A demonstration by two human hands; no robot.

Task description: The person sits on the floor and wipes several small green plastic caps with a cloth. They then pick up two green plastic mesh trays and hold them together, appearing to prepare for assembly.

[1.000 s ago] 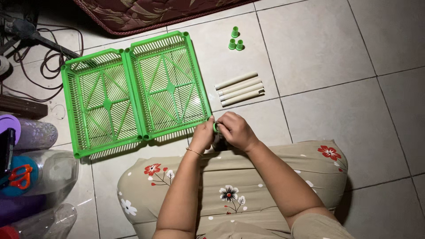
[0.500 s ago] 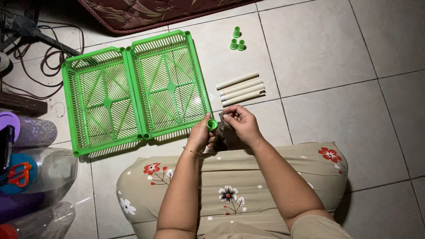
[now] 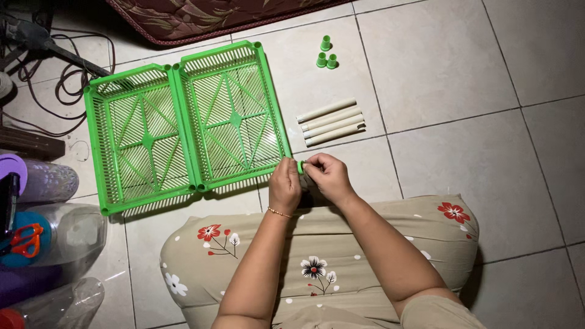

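Observation:
My left hand [image 3: 285, 184] and my right hand [image 3: 326, 176] meet just above my lap, at the near right corner of the right green tray [image 3: 234, 119]. Between their fingertips sits a small green cap [image 3: 300, 166]; both hands pinch it, and whatever it may be fitted on is hidden by the fingers. A second green plastic tray [image 3: 141, 141] lies flat beside the first, to its left. Several cream tubes [image 3: 331, 122] lie side by side on the tile floor just beyond my hands. Three more green caps [image 3: 326, 55] stand farther off.
A patterned dark red rug [image 3: 207, 15] borders the far side. Black cables [image 3: 46, 79] trail at the far left. Clear plastic containers [image 3: 61, 234], a purple lid [image 3: 12, 167] and orange-handled scissors [image 3: 24, 239] crowd the near left. My legs under floral cloth [image 3: 317, 256] fill the near middle.
My hands lifted slightly from the tray corner and shifted right, and the green cap now shows between the fingertips. The trays, tubes and spare caps have not moved.

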